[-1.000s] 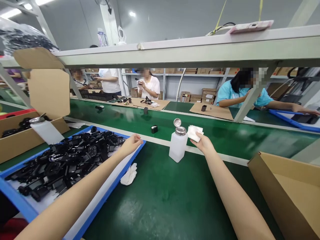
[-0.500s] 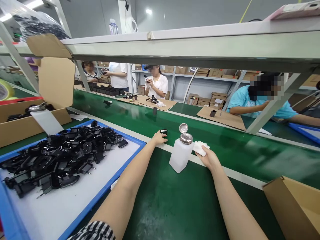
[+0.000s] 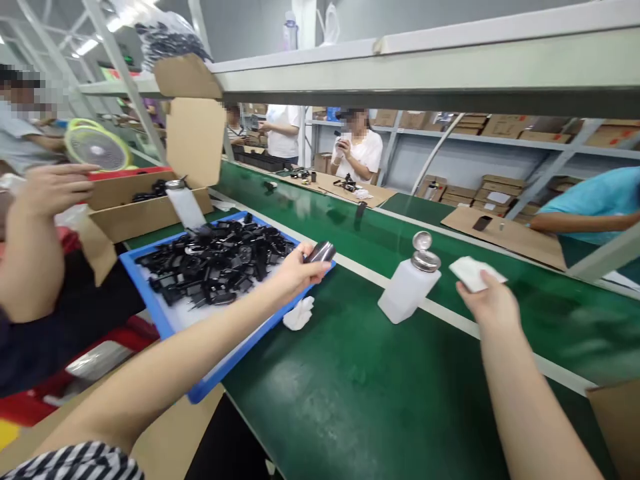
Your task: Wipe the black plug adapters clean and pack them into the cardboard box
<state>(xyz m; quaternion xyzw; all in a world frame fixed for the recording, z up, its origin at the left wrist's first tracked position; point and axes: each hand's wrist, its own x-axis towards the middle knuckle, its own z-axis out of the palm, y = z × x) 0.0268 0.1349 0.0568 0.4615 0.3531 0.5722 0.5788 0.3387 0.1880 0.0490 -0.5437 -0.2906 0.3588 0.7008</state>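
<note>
Nearest: black-and-white striped sleeve (image 3: 85, 461) at lower left, on the left arm. Green tabletop (image 3: 345, 407) spreads ahead; a brown cardboard box (image 3: 617, 423) is cut off by the right edge of the view.

White crumpled tissue (image 3: 299, 314) lies on the tabletop, just beside the blue tray (image 3: 230, 363). Tray contains a heap of black plastic pieces (image 3: 215, 260), some with metal pins; white lining visible around them.

Left hand (image 3: 295, 272): gripping a glossy black part (image 3: 321, 252) between thumb and fingers, in front of the tray's right corner. Contact with the rim: cannot tell.

Right hand (image 3: 493, 300): closed on a folded white cloth (image 3: 473, 273), thumb on top. Held to the right of the white bottle (image 3: 407, 290), apart from it. Bottle stands on the tabletop by the pale line (image 3: 453, 319), round metal lid flipped up.

At left, another person's bare forearm and hand (image 3: 55, 190), fingers extended. Beyond the tray: a second white bottle (image 3: 185, 205) and an open cardboard box (image 3: 145, 223) with black pieces inside. Farther left, a yellow-green fan (image 3: 97, 148).

Far side: a person in a white top (image 3: 367, 153) holding a small item, a blue sleeve (image 3: 595, 193) at right, and stacked cartons on a grey rack (image 3: 410, 132) behind.
</note>
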